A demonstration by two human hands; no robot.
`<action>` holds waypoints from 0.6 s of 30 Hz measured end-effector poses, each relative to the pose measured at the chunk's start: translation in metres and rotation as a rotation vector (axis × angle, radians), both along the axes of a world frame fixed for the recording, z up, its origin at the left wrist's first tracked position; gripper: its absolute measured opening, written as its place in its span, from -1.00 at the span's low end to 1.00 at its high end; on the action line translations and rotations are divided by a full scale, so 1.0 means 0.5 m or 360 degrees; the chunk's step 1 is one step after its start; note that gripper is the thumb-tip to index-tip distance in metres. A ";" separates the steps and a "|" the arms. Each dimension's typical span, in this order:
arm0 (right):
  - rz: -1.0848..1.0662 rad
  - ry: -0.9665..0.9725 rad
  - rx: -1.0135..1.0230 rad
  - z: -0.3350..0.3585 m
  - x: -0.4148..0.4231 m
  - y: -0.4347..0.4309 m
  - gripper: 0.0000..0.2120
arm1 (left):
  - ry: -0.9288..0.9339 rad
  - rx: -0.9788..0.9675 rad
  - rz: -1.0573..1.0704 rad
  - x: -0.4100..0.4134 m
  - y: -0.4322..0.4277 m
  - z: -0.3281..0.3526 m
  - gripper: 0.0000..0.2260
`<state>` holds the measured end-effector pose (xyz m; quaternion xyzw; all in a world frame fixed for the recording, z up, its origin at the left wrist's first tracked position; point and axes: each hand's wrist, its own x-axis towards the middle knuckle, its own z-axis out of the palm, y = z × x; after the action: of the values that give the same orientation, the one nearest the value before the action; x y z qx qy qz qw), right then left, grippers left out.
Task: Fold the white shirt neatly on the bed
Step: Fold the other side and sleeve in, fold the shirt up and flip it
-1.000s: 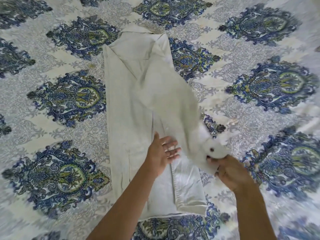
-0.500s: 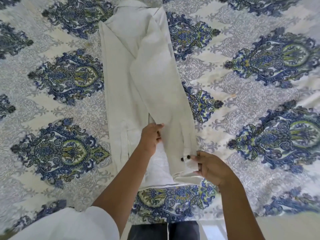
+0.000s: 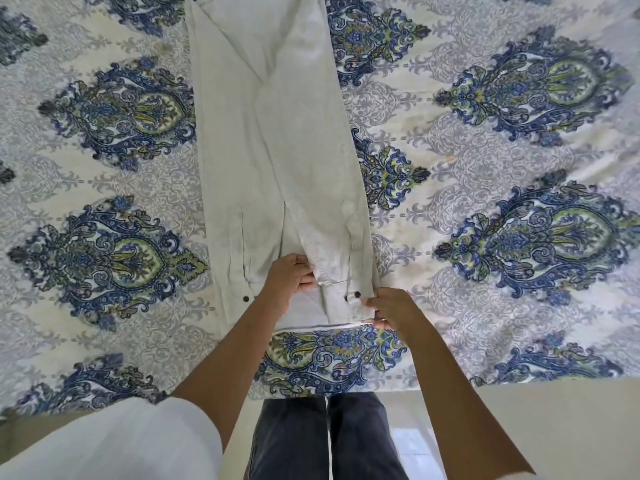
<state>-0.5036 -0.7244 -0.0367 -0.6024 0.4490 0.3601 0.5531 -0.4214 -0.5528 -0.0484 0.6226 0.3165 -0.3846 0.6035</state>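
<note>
The white shirt point(image 3: 273, 140) lies lengthwise on the patterned bed cover point(image 3: 485, 161), folded into a long narrow strip with both sleeves laid down its length. Dark buttons show on the two cuffs near the hem. My left hand point(image 3: 291, 277) pinches the inner edge of the right sleeve's cuff, fingers curled. My right hand point(image 3: 389, 308) grips the outer corner of that same cuff at the shirt's lower right. The collar end runs out of view at the top.
The bed's near edge point(image 3: 450, 386) runs just below the shirt's hem. A pale floor point(image 3: 554, 427) lies beyond it, and my dark trouser legs point(image 3: 325, 441) stand against the bed. My white sleeve point(image 3: 114, 441) fills the lower left corner.
The right sleeve has come down from an angled, lifted position to lie flat along the shirt. My left hand went from flat on the cloth to pinching the cuff. The view tilted down.
</note>
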 end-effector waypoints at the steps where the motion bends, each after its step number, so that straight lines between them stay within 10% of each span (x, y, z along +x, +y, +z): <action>1: -0.0007 0.0013 0.0062 0.000 -0.001 -0.001 -0.77 | 0.0008 -0.0027 0.0029 0.000 0.002 0.000 -0.78; 8: 0.0289 -0.0301 -0.0268 -0.016 0.037 -0.008 -0.73 | -0.0107 0.0035 0.0289 0.025 -0.006 0.000 -0.95; 18: 0.0031 -0.0011 0.0090 -0.042 0.078 -0.004 -0.83 | -0.0193 0.0229 0.0127 0.110 0.029 -0.030 -0.87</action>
<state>-0.4645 -0.7261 -0.0579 -0.5919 0.4309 0.3759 0.5680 -0.3665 -0.5381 -0.0635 0.6733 0.3306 -0.2982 0.5903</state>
